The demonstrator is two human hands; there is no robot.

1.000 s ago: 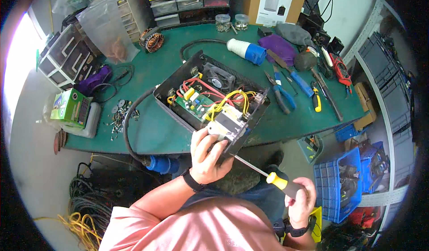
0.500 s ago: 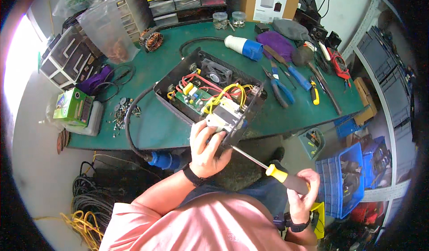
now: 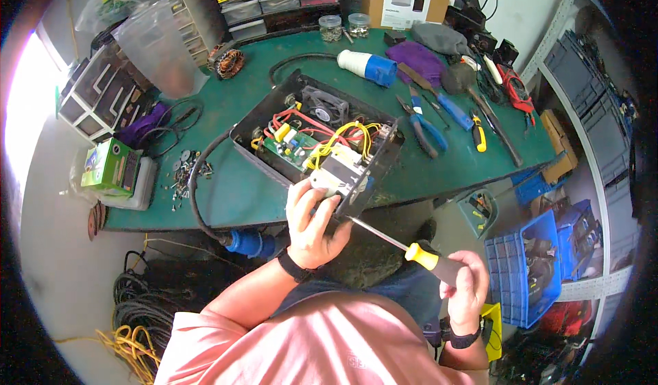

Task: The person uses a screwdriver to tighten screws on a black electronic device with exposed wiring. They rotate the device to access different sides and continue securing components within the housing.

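The black box (image 3: pixel 385 159), open at the top, is set on the green workbench (image 3: pixel 233 104), its near corner brought to the bench's near edge. That corner is grasped by the left hand (image 3: pixel 312 231): the fingers are bent over the white component (image 3: pixel 327 181) inside, while the thumb is stretched to the right, low beside the outer wall. The left forearm is slanted inward from the near left, with a black band (image 3: pixel 295 267) worn at the wrist.

The screwdriver (image 3: pixel 421 255) is clasped by the right hand (image 3: pixel 469 285), well to the right and nearer than the box. Its fingers are curled around the rear of the handle, and the wrist is held almost upright above the forearm. The shaft is pointed far and left, its tip placed at the box's near corner, close to the left thumb; whether a screw is engaged cannot be told. Inside the box, yellow wires (image 3: pixel 334 145) are looped right of a green circuit board (image 3: pixel 291 153), with a fan (image 3: pixel 323 109) mounted on the far side.
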